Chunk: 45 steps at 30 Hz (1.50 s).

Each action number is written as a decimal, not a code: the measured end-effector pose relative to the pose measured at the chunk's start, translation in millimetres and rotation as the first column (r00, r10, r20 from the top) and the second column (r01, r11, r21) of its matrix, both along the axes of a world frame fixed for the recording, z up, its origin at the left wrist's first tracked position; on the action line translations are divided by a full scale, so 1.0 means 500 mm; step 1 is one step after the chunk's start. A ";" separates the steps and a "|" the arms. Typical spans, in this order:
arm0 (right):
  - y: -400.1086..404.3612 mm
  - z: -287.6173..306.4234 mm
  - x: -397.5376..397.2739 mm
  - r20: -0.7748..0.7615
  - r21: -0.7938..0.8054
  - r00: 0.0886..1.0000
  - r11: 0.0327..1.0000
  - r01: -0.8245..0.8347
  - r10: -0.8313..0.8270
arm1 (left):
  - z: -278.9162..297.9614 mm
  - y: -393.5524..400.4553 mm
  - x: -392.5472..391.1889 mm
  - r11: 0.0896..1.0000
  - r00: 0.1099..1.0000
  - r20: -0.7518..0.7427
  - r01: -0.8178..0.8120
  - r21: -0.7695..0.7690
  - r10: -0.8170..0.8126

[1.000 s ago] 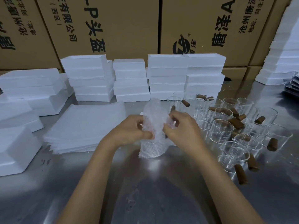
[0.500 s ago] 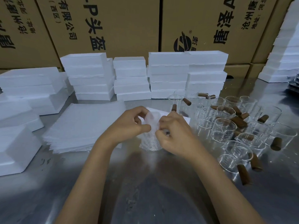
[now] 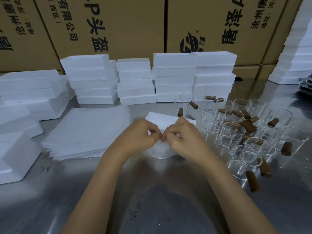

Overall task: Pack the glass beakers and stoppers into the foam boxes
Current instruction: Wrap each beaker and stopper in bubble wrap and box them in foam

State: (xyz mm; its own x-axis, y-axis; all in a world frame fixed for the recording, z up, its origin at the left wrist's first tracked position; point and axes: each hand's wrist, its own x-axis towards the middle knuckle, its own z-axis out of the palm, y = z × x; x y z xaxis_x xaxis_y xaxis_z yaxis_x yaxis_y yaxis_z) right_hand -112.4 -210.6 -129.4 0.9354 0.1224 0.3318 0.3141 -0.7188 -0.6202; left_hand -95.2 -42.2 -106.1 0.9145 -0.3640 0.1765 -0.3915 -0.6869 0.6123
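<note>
Both hands meet at the middle of the metal table [image 3: 152, 200]. Left hand [image 3: 140, 135] and right hand [image 3: 183, 137] have their fingers curled, and the fingertips pinch the top of a bubble-wrapped bundle [image 3: 159, 152] that stands on the table between them. The hands cover the upper part of the bundle, so only its low rounded part shows; what is inside I cannot make out clearly through the wrap. Just behind the hands lies a low foam box [image 3: 162, 118], half hidden by the fingers.

To the right stands a group of glass beakers [image 3: 233, 132] with brown stoppers [image 3: 248, 125] lying among and beside them; the clear glass makes it hard to count them. To the left of the hands lies a pile of wrap sheets [image 3: 87, 130]. Stacks of foam boxes [image 3: 173, 75] stand at the far side, before the cardboard cartons [image 3: 118, 26]; more foam at the left and right edges is cut off.

Compared with one second ago, the tall loose end of the wrap above the bundle is now folded down, the hands have come closer together and lower, and the bundle looks shorter.
</note>
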 end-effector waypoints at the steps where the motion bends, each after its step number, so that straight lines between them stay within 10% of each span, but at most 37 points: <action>1: 0.000 -0.003 0.001 -0.004 -0.036 1.000 0.999 -0.007 0.007 | 0.004 0.001 0.000 0.998 1.000 0.025 -0.013 -0.055 0.015; 6: -0.001 -0.010 0.006 -0.025 -0.137 0.999 0.990 -0.042 0.039 | 0.006 0.001 -0.007 0.999 1.000 -0.028 0.013 0.029 -0.013; 14: -0.027 0.000 0.024 0.133 0.434 0.935 0.868 0.243 -0.328 | -0.009 -0.017 -0.011 0.972 0.990 -0.126 -0.036 0.233 0.067; 19: -0.084 -0.041 0.057 -0.142 0.331 0.906 0.843 0.423 -0.399 | -0.011 -0.017 -0.002 0.993 0.978 0.193 -0.095 0.065 0.081; 28: -0.085 -0.051 0.058 -0.334 0.401 0.904 0.828 0.392 -0.266 | -0.049 -0.023 0.007 0.959 0.985 0.145 0.048 0.280 -0.092; 38: -0.088 -0.045 0.057 -0.315 0.385 0.912 0.842 0.377 -0.264 | -0.002 0.003 0.015 0.912 0.972 0.167 -0.084 -0.402 0.163; 45: -0.088 -0.047 0.055 -0.292 0.341 0.917 0.866 0.365 -0.272 | -0.048 -0.009 0.034 0.977 0.973 0.203 -0.071 -0.199 0.112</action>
State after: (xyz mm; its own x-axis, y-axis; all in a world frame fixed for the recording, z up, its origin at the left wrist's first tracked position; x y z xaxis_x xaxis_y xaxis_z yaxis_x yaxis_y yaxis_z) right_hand -85.0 -254.5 -152.8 0.9556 -0.2874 0.0648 -0.0741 -0.4475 -0.8912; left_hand -77.9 -46.8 -130.0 0.8764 -0.2217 0.4275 -0.4675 -0.6052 0.6444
